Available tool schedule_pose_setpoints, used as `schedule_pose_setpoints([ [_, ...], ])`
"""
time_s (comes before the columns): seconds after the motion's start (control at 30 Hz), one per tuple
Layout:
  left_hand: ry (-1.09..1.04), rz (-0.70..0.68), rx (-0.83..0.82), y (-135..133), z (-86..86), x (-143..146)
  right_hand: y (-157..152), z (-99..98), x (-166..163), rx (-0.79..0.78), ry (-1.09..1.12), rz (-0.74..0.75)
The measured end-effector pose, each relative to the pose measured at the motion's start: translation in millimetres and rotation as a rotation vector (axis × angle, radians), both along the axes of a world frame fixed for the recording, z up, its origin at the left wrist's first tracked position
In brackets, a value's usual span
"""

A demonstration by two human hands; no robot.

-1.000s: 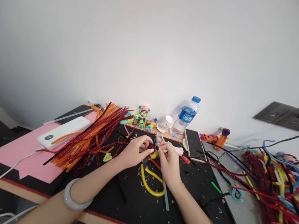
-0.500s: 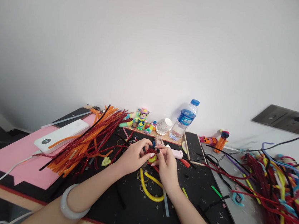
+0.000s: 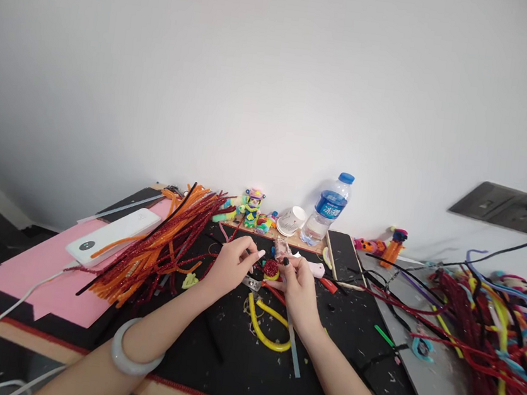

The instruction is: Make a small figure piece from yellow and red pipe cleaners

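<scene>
My right hand (image 3: 300, 284) pinches a small dark red glittery coil (image 3: 271, 268) with a yellow part (image 3: 271, 277) at its lower edge; it looks like wound pipe cleaner. Just left of it, my left hand (image 3: 236, 261) is closed, thumb against curled fingers, apart from the coil. What those fingers hold, if anything, is too small to make out. Beneath the hands lies a metal tool (image 3: 252, 283), partly hidden. A yellow U-shaped tube or cord (image 3: 270, 344) rests on the black mat (image 3: 224, 377) in front, beside a pale flat strip (image 3: 294, 353).
Orange and red pipe cleaners (image 3: 153, 248) lie over pink paper (image 3: 46, 268) and a white power bank (image 3: 111, 237) at left. A water bottle (image 3: 330, 208), paper cup (image 3: 291, 220) and small figure (image 3: 251, 207) stand by the wall. Mixed pipe cleaners (image 3: 474, 354) heap at right.
My left hand has drawn back leftward from the red coil, leaving a gap between the hands. My right hand still grips the coil, which is now more exposed. The view has shifted slightly.
</scene>
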State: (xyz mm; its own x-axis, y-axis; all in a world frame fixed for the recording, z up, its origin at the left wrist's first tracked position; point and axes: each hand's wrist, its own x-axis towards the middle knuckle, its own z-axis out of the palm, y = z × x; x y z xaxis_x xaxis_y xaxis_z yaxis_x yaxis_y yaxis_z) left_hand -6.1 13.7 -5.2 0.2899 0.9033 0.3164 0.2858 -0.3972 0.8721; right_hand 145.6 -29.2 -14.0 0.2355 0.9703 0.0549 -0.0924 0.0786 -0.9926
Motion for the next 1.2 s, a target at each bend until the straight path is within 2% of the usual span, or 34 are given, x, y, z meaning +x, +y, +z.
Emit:
schedule_pose_setpoints([
  [0.3, 0.104, -0.019, 0.037, 1.1, 0.2, -2.1, 2.4, -1.9, 3.2, 0.006, 0.091, 0.016],
  [0.6, -0.014, 0.049, -0.054, 6.8, -4.3, -2.0, 3.7, 3.4, 5.5, -0.003, 0.187, -0.018],
  [0.8, -0.039, 0.098, 0.062, 9.1, -8.6, -3.5, 2.8, 5.6, 6.2, -0.009, 0.215, -0.011],
  [1.03, -0.112, 0.027, -0.101, 7.6, -6.5, -3.1, 3.3, 5.1, 6.6, -0.004, 0.271, 0.005],
  [1.2, -0.056, -0.019, -0.108, 3.3, -2.2, -4.2, 4.2, 5.5, 6.3, -0.014, 0.337, 0.017],
])
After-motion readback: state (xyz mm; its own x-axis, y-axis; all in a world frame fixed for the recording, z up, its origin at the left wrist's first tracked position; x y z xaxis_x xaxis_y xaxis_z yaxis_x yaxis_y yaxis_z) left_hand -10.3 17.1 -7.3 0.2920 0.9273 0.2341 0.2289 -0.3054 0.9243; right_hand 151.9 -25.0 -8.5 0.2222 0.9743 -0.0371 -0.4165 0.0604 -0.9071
